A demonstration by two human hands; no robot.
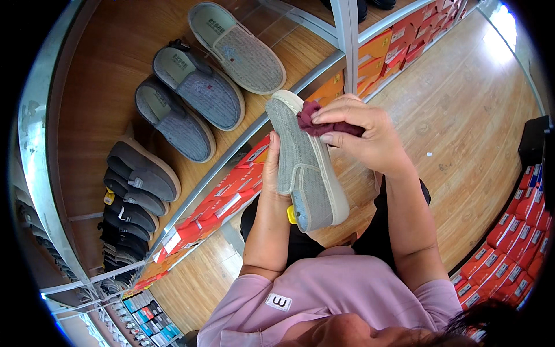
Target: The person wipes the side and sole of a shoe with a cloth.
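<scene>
A grey woven slip-on shoe (299,147) with a cream sole is held up on its side, toe pointing away from me. My left hand (272,169) grips it from the left, thumb along the upper; the other fingers are mostly hidden behind it. A yellow tag (292,214) shows at the shoe's opening. Bunched in my right hand (362,130) is a dark red cloth (313,121), which touches the sole's side edge near the toe. On the wooden shelf beyond are a beige slip-on shoe (251,58) and two blue-grey slip-on shoes (210,97).
A metal-edged shelf (247,141) curves along the left, with dark shoes (145,171) lined up on it. Red and orange shoe boxes (221,186) are stacked beneath. More red boxes (498,256) stand at the lower right, and a metal post (345,47) rises at the shelf's corner.
</scene>
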